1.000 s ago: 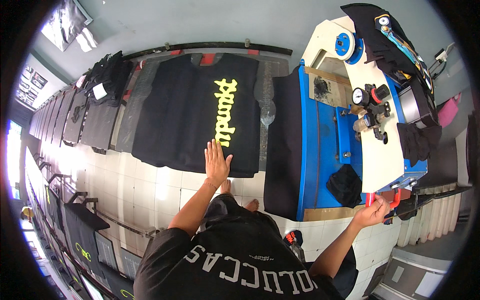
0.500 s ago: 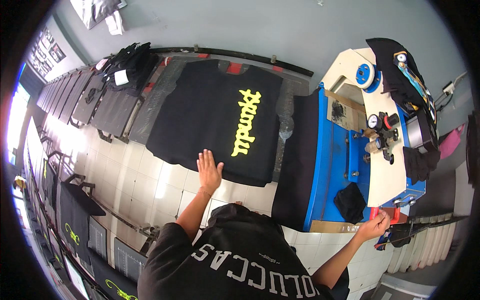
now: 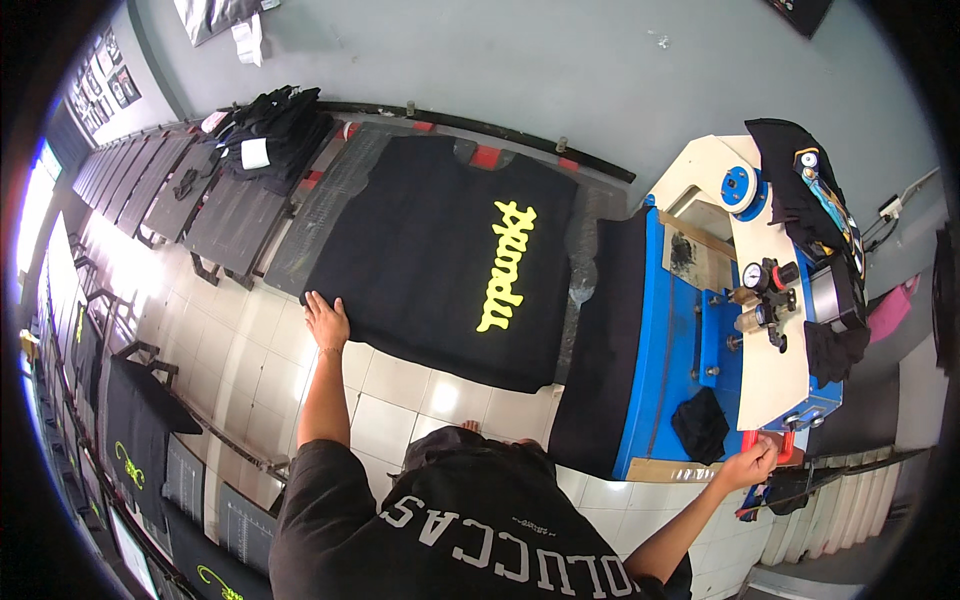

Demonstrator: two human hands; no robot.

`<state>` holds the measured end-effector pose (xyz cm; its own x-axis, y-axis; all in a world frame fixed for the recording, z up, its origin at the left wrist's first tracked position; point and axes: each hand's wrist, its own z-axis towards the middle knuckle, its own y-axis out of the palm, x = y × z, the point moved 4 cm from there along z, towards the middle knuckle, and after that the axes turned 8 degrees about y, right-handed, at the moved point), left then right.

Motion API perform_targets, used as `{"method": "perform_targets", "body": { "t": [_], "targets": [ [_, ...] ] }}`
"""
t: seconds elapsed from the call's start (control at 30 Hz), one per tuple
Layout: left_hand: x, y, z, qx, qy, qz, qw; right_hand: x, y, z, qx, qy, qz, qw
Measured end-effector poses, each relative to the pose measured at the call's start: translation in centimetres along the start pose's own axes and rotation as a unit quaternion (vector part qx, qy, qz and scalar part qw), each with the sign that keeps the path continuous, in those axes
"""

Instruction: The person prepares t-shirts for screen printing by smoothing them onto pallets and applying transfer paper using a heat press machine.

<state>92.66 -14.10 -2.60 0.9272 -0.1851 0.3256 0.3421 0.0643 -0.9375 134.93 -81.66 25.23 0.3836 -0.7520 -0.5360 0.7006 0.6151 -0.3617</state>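
On the near left, a black cloth (image 3: 140, 410) with a yellow-green curly print hangs over a rail. Past it, a row of gray boards (image 3: 230, 222) runs away to the far left. A messy pile of black clothes (image 3: 285, 130) lies on them, with a white paper (image 3: 255, 153) on it.

Next is the left hand (image 3: 327, 322). Its fingers are spread a little and lie on the near left corner of a black shirt (image 3: 420, 240). I cannot tell if it pinches the edge. The shirt lies flat on a gray table (image 3: 318, 205) in the middle, neck end far. A bright yellow print (image 3: 507, 265) runs down its right side.

Just right of the shirt, another black cloth (image 3: 597, 360) lies along the left edge of a blue and cream machine (image 3: 655, 370). A small folded black cloth (image 3: 700, 425) sits on the blue part, and a round dial (image 3: 753, 275) is on the cream part. At the machine's near right, the right hand (image 3: 750, 463) is curled around a red handle (image 3: 785, 449). A pink cloth (image 3: 893, 312) hangs farther right.
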Motion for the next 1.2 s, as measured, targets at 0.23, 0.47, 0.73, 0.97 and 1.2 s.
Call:
{"method": "perform_targets", "body": {
  "t": [0.23,0.47,0.73,0.97,1.2],
  "targets": [
    [1.1,1.4,-0.2,0.015,-0.007,-0.017,1.000,0.5,-0.3,-0.2,0.036,-0.019,0.013,0.999],
    [-0.4,3.8,0.9,0.062,0.051,0.009,0.997,-0.5,-0.4,0.3,0.031,-0.067,-0.004,0.997],
    [-2.0,5.3,1.9,0.037,0.006,0.071,0.997,-2.1,-0.7,0.8,0.058,-0.073,0.010,0.996],
    [-0.9,6.6,0.9,0.129,0.032,0.063,0.989,-2.3,-1.0,1.1,0.064,-0.068,0.027,0.995],
    [-1.8,7.1,1.0,0.138,0.035,0.015,0.990,-2.6,-1.0,1.1,0.070,-0.071,0.038,0.994]
  ]
}}
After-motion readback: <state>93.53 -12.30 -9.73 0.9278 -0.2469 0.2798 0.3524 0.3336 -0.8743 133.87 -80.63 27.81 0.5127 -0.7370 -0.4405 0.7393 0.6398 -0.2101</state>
